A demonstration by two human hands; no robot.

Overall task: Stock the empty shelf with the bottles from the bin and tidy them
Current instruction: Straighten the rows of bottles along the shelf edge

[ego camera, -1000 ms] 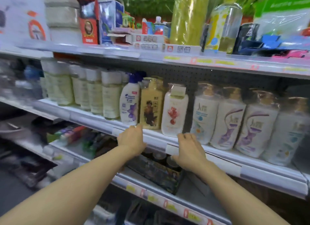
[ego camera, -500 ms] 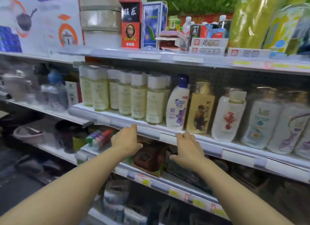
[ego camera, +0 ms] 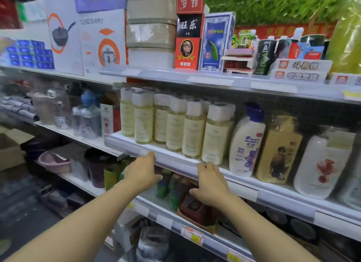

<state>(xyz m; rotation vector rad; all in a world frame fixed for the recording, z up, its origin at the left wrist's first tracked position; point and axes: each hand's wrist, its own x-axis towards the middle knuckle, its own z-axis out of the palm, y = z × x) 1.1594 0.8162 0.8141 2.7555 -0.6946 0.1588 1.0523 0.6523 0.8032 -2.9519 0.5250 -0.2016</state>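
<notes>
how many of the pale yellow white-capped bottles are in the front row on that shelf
6, side by side along the shelf edge. More caps show behind, so further bottles may be hidden.

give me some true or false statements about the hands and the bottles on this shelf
1. Both hands hold bottles. False: the left hand and right hand are at the shelf's front rail, holding no bottle.
2. A row of pale yellow bottles with white caps stands on the shelf. True.
3. The white bottle with the blue cap lies on its side. False: it stands upright.
4. The golden bottle stands to the right of the blue-capped one in the view. True.
5. The upper shelf holds only bottles. False: boxes stand there too.
</notes>
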